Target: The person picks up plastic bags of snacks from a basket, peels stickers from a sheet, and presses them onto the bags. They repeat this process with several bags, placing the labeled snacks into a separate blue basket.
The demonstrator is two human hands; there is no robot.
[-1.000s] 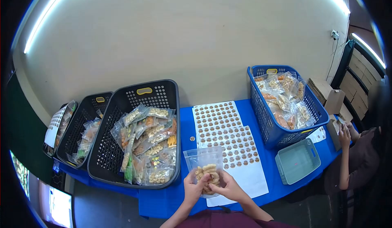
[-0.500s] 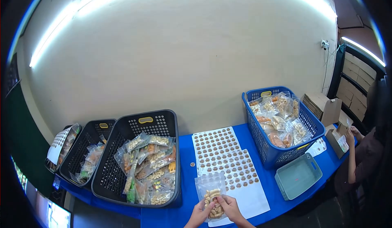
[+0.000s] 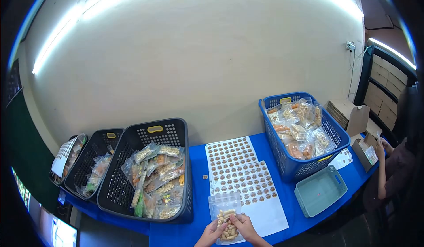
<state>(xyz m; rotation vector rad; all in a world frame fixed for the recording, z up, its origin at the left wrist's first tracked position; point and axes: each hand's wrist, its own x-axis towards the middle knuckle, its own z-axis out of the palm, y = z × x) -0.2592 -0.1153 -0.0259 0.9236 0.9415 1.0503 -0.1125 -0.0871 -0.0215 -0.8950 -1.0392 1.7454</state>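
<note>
A clear plastic bag of pale, curled snacks [image 3: 227, 202] is held upright at the table's front edge. My left hand [image 3: 212, 233] grips its lower left side, and my right hand [image 3: 245, 228] grips the right side. Both thumbs press on the front of the bag and nearly meet; a small reddish patch shows by them, mostly covered. Just behind the bag lie two overlapping white sheets of round brown stickers [image 3: 248, 181]. The lower part of the front sheet is bare. One loose round sticker [image 3: 205, 176] rests on the blue cloth left of the sheets.
A large black basket [image 3: 188, 176] of snack bags stands on the left, with more dark baskets [image 3: 84, 169] beyond. At right are a blue basket [image 3: 287, 167] full of bags and a green tray [image 3: 309, 212]. Another person [image 3: 395, 172] handles something by a cardboard box [image 3: 363, 156].
Both hands and the bag appear slightly further left, along with a small shift of the whole view. My thumbs now cover more of the reddish patch on the bag.
</note>
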